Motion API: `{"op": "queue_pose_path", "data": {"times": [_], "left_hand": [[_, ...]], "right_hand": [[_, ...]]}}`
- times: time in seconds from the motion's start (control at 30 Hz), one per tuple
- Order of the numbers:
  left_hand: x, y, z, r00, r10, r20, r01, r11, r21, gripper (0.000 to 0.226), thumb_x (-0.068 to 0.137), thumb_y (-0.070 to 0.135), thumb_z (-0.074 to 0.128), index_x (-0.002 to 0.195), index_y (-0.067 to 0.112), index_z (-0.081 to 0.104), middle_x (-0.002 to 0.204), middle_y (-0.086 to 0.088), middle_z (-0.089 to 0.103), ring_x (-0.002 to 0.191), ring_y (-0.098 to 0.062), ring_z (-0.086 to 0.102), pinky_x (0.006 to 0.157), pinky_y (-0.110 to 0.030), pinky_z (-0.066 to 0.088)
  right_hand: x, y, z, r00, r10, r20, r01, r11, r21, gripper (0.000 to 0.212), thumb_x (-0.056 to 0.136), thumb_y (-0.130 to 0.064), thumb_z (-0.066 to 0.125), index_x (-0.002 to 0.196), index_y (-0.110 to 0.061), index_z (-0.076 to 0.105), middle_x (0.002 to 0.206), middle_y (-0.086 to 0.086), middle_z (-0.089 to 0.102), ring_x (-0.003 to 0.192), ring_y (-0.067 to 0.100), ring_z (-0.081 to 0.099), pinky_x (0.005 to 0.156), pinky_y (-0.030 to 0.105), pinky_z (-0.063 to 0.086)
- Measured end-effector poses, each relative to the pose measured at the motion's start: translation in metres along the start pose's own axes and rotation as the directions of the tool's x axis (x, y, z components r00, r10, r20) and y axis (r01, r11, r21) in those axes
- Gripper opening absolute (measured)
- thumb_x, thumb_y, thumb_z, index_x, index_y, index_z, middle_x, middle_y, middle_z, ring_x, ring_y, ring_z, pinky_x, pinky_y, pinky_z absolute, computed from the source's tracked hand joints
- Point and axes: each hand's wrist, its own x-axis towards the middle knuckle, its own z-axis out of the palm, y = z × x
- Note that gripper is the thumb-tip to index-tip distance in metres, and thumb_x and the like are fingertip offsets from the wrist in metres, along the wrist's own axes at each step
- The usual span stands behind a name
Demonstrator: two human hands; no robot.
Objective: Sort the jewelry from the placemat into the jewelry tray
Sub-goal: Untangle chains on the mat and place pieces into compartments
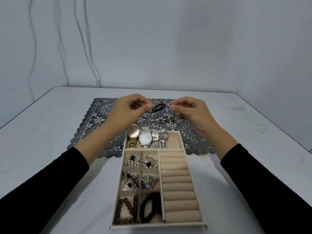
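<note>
A black bracelet [158, 107] is stretched between my two hands above the grey lace placemat [94, 119]. My left hand [128, 108] pinches its left end and my right hand [189, 110] pinches its right end. A thin chain [166, 119] and several silver rings [103, 110] lie on the placemat. The beige jewelry tray [184, 150] stands in front of the mat. Its top compartment holds several watches [146, 137]. Small compartments on its left hold brooches, earrings and dark bead bracelets. The ring rolls [177, 183] on its right are bare.
The white table [50, 149] reaches to a pale wall at the back. Its edges run along the left and right. Thin cables [84, 48] hang down the wall at the back left.
</note>
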Motion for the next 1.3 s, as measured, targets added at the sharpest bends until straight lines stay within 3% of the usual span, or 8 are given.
{"op": "queue_pose_path", "data": {"times": [0.23, 0.37, 0.57, 0.7, 0.8, 0.87, 1.03, 1.3], "left_hand": [[-0.042, 0.010, 0.001, 0.999, 0.010, -0.049, -0.013, 0.998, -0.057, 0.009, 0.087, 0.022, 0.072, 0.095, 0.019, 0.073, 0.078, 0.011, 0.069, 0.073, -0.005, 0.062, 0.058, -0.021, 0.053], [-0.063, 0.011, 0.001, 0.998, 0.046, -0.040, -0.048, 0.998, -0.051, 0.008, 0.086, 0.019, 0.071, 0.095, 0.017, 0.072, 0.084, 0.004, 0.070, 0.077, -0.007, 0.063, 0.069, -0.021, 0.053], [-0.086, 0.016, -0.002, 1.000, 0.022, 0.005, -0.021, 0.990, -0.138, 0.007, 0.087, 0.017, 0.070, 0.094, 0.016, 0.071, 0.093, -0.012, 0.068, 0.077, -0.011, 0.064, 0.063, -0.017, 0.054], [-0.091, 0.015, -0.001, 1.000, 0.022, 0.014, -0.021, 0.993, -0.119, 0.008, 0.086, 0.021, 0.071, 0.094, 0.018, 0.071, 0.089, 0.000, 0.070, 0.086, -0.026, 0.065, 0.074, -0.042, 0.059], [-0.093, 0.017, 0.001, 0.999, 0.052, 0.012, -0.051, 0.996, -0.071, 0.009, 0.086, 0.022, 0.071, 0.095, 0.019, 0.071, 0.088, 0.001, 0.071, 0.083, -0.020, 0.066, 0.075, -0.032, 0.057], [-0.094, 0.019, 0.003, 0.998, 0.063, 0.016, -0.062, 0.997, -0.050, 0.009, 0.087, 0.021, 0.071, 0.095, 0.018, 0.071, 0.087, 0.002, 0.071, 0.079, -0.015, 0.065, 0.072, -0.025, 0.054], [-0.095, 0.021, 0.006, 0.999, 0.047, 0.012, -0.046, 0.997, -0.061, 0.010, 0.087, 0.019, 0.071, 0.096, 0.015, 0.072, 0.085, 0.000, 0.071, 0.075, -0.011, 0.064, 0.070, -0.023, 0.054], [-0.097, 0.024, 0.011, 1.000, -0.003, -0.002, 0.003, 0.994, -0.110, 0.010, 0.086, 0.018, 0.072, 0.096, 0.015, 0.072, 0.087, -0.002, 0.071, 0.077, -0.009, 0.064, 0.070, -0.020, 0.053]], "right_hand": [[-0.037, -0.007, 0.004, 0.998, -0.067, 0.004, 0.067, 0.998, 0.005, 0.015, 0.074, -0.009, 0.078, 0.089, -0.010, 0.074, 0.084, 0.004, 0.072, 0.079, 0.014, 0.063, 0.073, 0.025, 0.052], [-0.057, -0.006, 0.001, 0.997, -0.074, -0.004, 0.074, 0.997, -0.036, 0.016, 0.075, -0.009, 0.077, 0.090, -0.009, 0.074, 0.077, -0.001, 0.072, 0.071, 0.009, 0.063, 0.069, 0.017, 0.051], [-0.081, -0.005, -0.004, 0.998, -0.055, 0.006, 0.055, 0.994, -0.094, 0.015, 0.077, -0.009, 0.076, 0.091, -0.009, 0.073, 0.081, 0.004, 0.071, 0.072, 0.011, 0.062, 0.066, 0.018, 0.051], [-0.092, -0.001, -0.004, 0.999, -0.031, 0.039, 0.036, 0.991, -0.131, 0.009, 0.078, -0.011, 0.077, 0.086, -0.013, 0.074, 0.075, 0.004, 0.068, 0.067, 0.024, 0.054, 0.059, 0.034, 0.045], [-0.099, 0.000, -0.005, 0.997, -0.032, 0.070, 0.044, 0.983, -0.177, 0.009, 0.079, -0.007, 0.075, 0.088, -0.006, 0.073, 0.069, 0.004, 0.067, 0.058, 0.017, 0.058, 0.051, 0.023, 0.044], [-0.103, 0.001, -0.006, 0.995, -0.055, 0.087, 0.073, 0.972, -0.224, 0.010, 0.079, -0.003, 0.074, 0.089, -0.002, 0.072, 0.072, 0.007, 0.070, 0.061, 0.011, 0.065, 0.054, 0.017, 0.049], [-0.104, 0.004, -0.009, 0.981, -0.108, 0.161, 0.163, 0.910, -0.382, 0.009, 0.077, -0.005, 0.077, 0.084, -0.010, 0.074, 0.076, 0.005, 0.073, 0.073, 0.015, 0.068, 0.072, 0.025, 0.055], [-0.106, 0.000, -0.009, 0.967, -0.103, 0.235, 0.213, 0.830, -0.516, 0.007, 0.076, -0.009, 0.079, 0.081, -0.013, 0.076, 0.074, -0.006, 0.071, 0.070, 0.003, 0.063, 0.067, 0.011, 0.047]]}}
